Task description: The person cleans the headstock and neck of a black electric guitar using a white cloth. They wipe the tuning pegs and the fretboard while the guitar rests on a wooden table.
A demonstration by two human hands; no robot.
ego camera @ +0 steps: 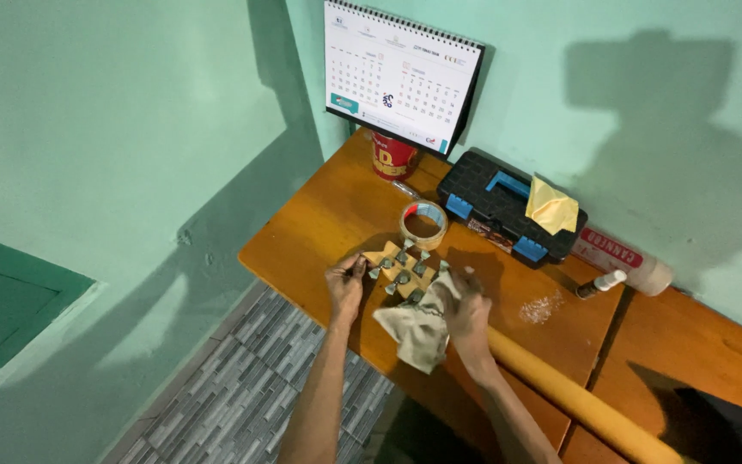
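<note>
My left hand (344, 283) pinches one small grey metal bolt (360, 268) at the near edge of the glossy orange-brown wooden desk (319, 215), fingers closed on it so it holds steady, while my right hand (465, 309) is clamped around a crumpled, soft grey-beige cloth (414, 331) that hangs off the desk's front edge. Between the two hands, which stay apart, lies a flat tan cardboard piece (395, 258) carrying a loose cluster of more small grey bolts (405, 268), kept together there within easy reach. Just behind it rests a ring-shaped roll of clear brown packing tape (423, 223), then a hard black plastic toolbox with blue latches (508, 210) with a folded yellow cloth (551, 206) on top
</note>
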